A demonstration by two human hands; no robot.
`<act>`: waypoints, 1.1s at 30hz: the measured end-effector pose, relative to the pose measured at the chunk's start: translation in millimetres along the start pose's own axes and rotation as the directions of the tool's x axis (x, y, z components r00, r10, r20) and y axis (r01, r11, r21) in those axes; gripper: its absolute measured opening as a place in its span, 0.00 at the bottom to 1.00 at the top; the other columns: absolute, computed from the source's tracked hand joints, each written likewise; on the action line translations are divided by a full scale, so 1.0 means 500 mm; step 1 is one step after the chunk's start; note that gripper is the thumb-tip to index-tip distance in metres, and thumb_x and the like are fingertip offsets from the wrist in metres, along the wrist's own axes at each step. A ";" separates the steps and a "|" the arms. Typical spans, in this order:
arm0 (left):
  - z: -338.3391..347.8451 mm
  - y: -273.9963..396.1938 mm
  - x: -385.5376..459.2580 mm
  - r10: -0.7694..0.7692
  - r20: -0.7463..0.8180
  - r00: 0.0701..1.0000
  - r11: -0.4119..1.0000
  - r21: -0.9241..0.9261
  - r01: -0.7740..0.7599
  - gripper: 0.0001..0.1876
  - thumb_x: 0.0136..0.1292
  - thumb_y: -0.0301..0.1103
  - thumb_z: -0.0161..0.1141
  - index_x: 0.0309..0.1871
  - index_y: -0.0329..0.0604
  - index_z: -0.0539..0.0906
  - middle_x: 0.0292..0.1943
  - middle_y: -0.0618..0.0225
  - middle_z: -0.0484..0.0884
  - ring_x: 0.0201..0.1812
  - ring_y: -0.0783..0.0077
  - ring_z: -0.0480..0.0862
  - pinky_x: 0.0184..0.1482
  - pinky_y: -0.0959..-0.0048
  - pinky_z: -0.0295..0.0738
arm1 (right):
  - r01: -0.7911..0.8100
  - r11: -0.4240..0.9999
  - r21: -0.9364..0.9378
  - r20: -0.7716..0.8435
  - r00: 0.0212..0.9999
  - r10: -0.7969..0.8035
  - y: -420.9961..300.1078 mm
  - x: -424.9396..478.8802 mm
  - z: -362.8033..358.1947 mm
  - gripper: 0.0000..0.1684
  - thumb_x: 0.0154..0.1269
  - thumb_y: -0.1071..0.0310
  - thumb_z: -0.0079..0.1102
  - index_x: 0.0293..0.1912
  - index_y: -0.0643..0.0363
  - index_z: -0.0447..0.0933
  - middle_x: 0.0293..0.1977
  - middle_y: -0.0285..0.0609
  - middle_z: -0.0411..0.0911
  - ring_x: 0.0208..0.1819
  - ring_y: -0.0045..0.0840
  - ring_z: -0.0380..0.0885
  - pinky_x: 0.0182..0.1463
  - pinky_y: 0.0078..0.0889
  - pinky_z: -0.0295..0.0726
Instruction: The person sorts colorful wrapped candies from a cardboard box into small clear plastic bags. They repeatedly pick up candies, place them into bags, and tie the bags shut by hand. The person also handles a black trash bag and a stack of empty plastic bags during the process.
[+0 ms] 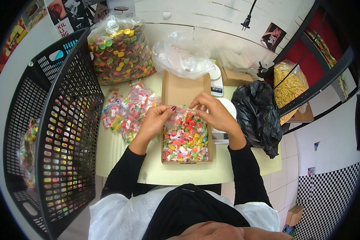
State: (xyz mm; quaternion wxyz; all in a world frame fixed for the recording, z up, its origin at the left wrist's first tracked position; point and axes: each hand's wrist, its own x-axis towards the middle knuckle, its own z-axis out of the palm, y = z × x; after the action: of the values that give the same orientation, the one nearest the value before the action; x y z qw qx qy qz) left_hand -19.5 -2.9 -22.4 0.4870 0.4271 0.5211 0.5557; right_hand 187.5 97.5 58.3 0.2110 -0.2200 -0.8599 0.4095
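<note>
An open cardboard box (pixel 186 162) lies before me, its lid raised at the back, filled with wrapped candies (pixel 184 144) in several colours. Over the box my left hand (pixel 159 117) pinches one side of the top edge of a small clear plastic bag (pixel 176 117). My right hand (pixel 211 111) is at the bag's other side, thumb and fingers near its edge; the bag hangs between both hands with some candy seemingly inside. Left of the box lies a pile of small filled candy bags (pixel 132 109).
A black plastic basket (pixel 69 126) stands at the left, a large bag of coloured candies (pixel 120 54) behind. Kitchen scales (pixel 217 85) and a black plastic bag (pixel 255 117) are right of the box. Behind it lies a white plastic bag (pixel 183 58); a bag of yellow snacks (pixel 289 81) is farther right.
</note>
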 end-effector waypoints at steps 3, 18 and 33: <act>0.002 0.009 -0.001 -0.024 -0.041 0.999 1.000 0.015 0.025 0.12 0.72 0.30 0.54 0.48 0.30 0.84 0.35 0.64 0.87 0.34 0.78 0.86 0.39 0.78 0.79 | -0.038 0.940 -0.338 0.086 0.994 0.071 0.021 -0.013 -0.021 0.07 0.58 0.70 0.66 0.36 0.62 0.81 0.32 0.47 0.79 0.35 0.37 0.81 0.41 0.36 0.78; 0.003 0.021 -0.009 -0.058 -0.002 0.998 0.994 -0.097 0.058 0.10 0.68 0.28 0.60 0.47 0.32 0.85 0.38 0.66 0.87 0.35 0.80 0.85 0.39 0.78 0.79 | -0.083 0.840 -0.535 0.149 0.970 0.191 0.035 -0.025 0.000 0.09 0.53 0.66 0.67 0.34 0.59 0.82 0.30 0.48 0.82 0.36 0.43 0.82 0.41 0.41 0.79; 0.026 0.060 -0.028 -0.091 0.066 0.994 0.994 -0.054 0.094 0.09 0.64 0.24 0.63 0.47 0.33 0.85 0.37 0.65 0.88 0.32 0.82 0.84 0.30 0.81 0.82 | 0.060 0.998 -0.010 -0.043 0.997 -0.061 -0.020 -0.004 -0.008 0.07 0.60 0.78 0.63 0.40 0.65 0.79 0.37 0.41 0.80 0.37 0.25 0.81 0.43 0.25 0.79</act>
State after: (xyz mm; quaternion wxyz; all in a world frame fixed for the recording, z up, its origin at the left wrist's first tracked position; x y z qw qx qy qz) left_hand -7.2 -14.1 9.1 0.5404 0.4059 0.5086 0.5334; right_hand 189.1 93.2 68.3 0.2410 -0.2036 -0.8631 0.3943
